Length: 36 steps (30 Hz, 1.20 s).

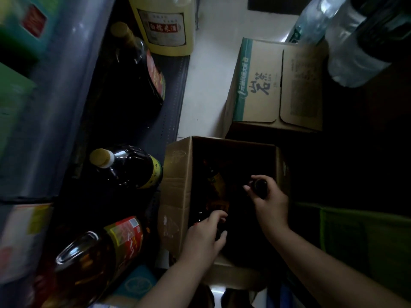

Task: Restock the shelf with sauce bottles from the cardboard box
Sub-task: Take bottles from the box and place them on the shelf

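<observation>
Both hands reach down into the open cardboard box (pixel 178 185) on the floor, and each one is closed around the top of a dark bottle. Going from the left side, the shelf (pixel 169 103) runs up the picture with large bottles standing on it: an amber oil bottle (pixel 93 258) with a red and yellow label nearest to the camera, then a dark jug with a yellow cap (pixel 126 167), then a tall dark bottle with a red label (pixel 138 70), and at the far end a pale yellow jug (pixel 164 25) with a white label. Just beside the shelf edge stands the cardboard box, its flaps open, and inside it a sauce bottle with a yellow-orange label (pixel 216 183) lies or leans in the shadow; I cannot tell which, because the inside of the box is very dark. The left hand (pixel 205 236) comes in from below with the forearm pointing up and to the right, the wrist bent a little, the fingers curled over the top of a dark bottle (pixel 200 217) near the left wall of the box. The right hand (pixel 269 201) comes in from the lower right with a long straight forearm, and its thumb and fingers wrap around the neck of another dark bottle (pixel 259 185) near the right wall of the box. Behind it, farther on the floor, a second cardboard box with green print (pixel 262 85) stands closed, and at the upper right some clear plastic bottles (pixel 347 47) show, blurred.
</observation>
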Motion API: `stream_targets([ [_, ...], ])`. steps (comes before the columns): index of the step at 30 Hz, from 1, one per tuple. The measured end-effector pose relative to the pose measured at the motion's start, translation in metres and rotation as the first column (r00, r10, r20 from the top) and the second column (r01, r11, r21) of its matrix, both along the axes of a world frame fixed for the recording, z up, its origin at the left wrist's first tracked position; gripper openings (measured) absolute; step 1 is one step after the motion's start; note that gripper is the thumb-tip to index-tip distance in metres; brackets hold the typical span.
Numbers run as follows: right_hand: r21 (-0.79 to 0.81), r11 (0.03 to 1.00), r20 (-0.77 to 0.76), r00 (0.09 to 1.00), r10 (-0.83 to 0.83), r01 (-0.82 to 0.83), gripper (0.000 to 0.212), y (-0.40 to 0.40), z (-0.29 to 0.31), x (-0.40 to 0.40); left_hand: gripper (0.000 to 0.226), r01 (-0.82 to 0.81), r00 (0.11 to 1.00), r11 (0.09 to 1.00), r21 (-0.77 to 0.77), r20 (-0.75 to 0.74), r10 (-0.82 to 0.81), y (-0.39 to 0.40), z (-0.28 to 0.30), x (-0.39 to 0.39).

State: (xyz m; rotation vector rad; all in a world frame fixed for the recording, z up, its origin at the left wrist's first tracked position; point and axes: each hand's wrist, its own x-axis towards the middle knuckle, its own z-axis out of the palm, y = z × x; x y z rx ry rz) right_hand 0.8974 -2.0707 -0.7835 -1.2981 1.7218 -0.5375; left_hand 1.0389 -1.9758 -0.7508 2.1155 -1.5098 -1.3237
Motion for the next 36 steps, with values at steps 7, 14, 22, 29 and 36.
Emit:
stream_targets([
  [7,-0.096,0.994,0.005,0.998,0.055,-0.054,0.024,-0.007,0.083,0.005,0.020,-0.136,0.990,0.957,-0.255,-0.062,0.124,-0.009,0.086,0.018],
  [14,-0.208,0.978,0.116,0.993,0.014,0.010,0.015,-0.027,0.182,0.011,0.036,-0.481,0.869,0.808,-0.341,-0.308,0.387,-0.032,0.184,0.036],
  [22,-0.399,0.915,0.321,0.927,0.192,-0.051,0.011,-0.057,0.318,0.036,0.024,-0.643,0.736,0.655,-0.396,-0.554,0.388,-0.063,0.306,0.049],
  [29,-0.526,0.842,0.315,0.892,0.325,-0.121,0.015,-0.051,0.429,0.058,0.028,-0.642,0.733,0.627,-0.441,-0.593,0.333,-0.071,0.421,0.064],
  [36,-0.648,0.755,0.245,0.909,0.337,-0.105,0.022,-0.049,0.525,0.066,0.037,-0.707,0.701,0.462,-0.536,-0.619,0.354,-0.083,0.524,0.067],
])
